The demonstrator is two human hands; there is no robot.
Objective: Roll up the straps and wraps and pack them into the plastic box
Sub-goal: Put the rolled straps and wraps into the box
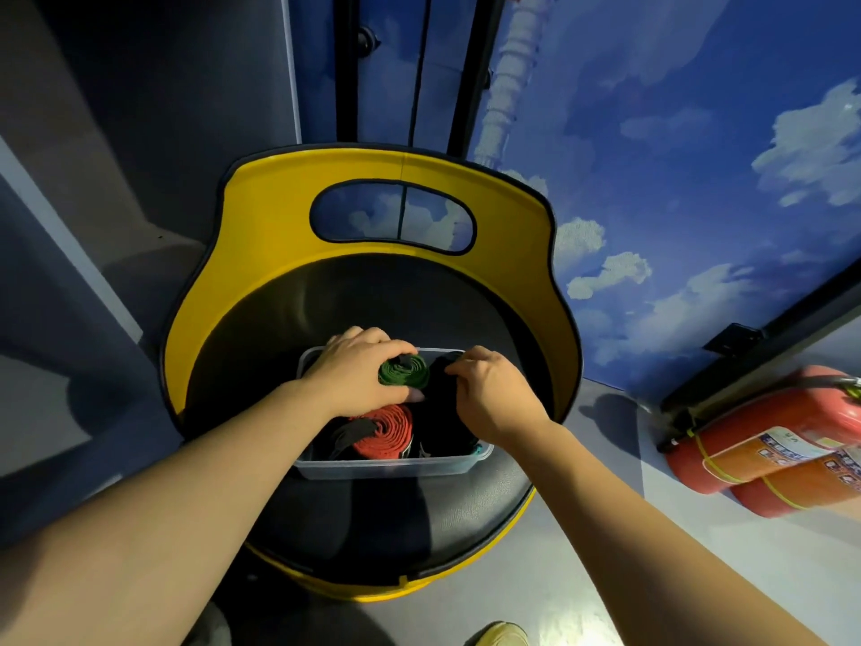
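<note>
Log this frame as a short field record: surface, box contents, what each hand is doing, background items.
surface: black seat of a yellow chair
container: clear plastic box on the seat
contents: red roll near side, green roll far side, black wrap on the right
left hand: gripping the green roll, placing it in the box
right hand: fingers pressing on the black wrap
background: red fire extinguishers lying on the floor at right
</note>
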